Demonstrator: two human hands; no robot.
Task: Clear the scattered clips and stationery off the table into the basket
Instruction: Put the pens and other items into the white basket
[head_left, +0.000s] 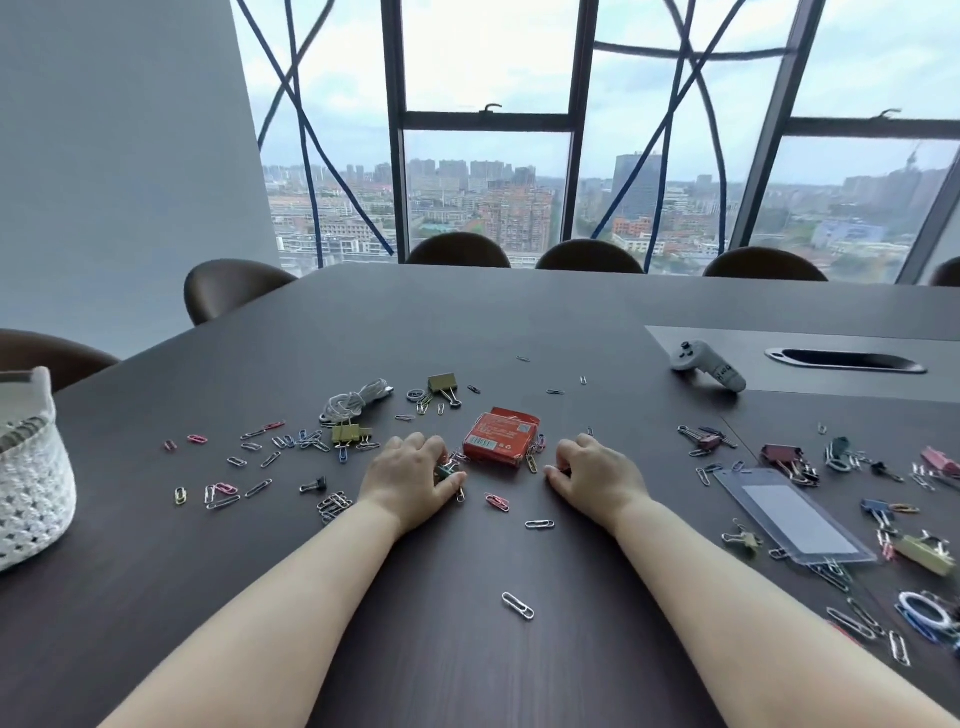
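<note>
My forearms (291, 597) stretch out over the dark table (467, 322), with a silver paper clip (518, 606) lying between them. My left hand (410, 478) is curled down, fingers and thumb closed round a green binder clip (445, 472). My right hand (597, 475) rests with its fingers tucked under; I cannot tell if it holds anything. Just beyond sits a red box (501, 435), clips touching its near edge. Coloured paper clips (223, 488) lie strewn to either side. The white woven basket (31, 467) stands well apart, at the table's left edge

Dark table (519, 312), brown chairs (457, 249), tall windows (488, 192), daylight.
</note>
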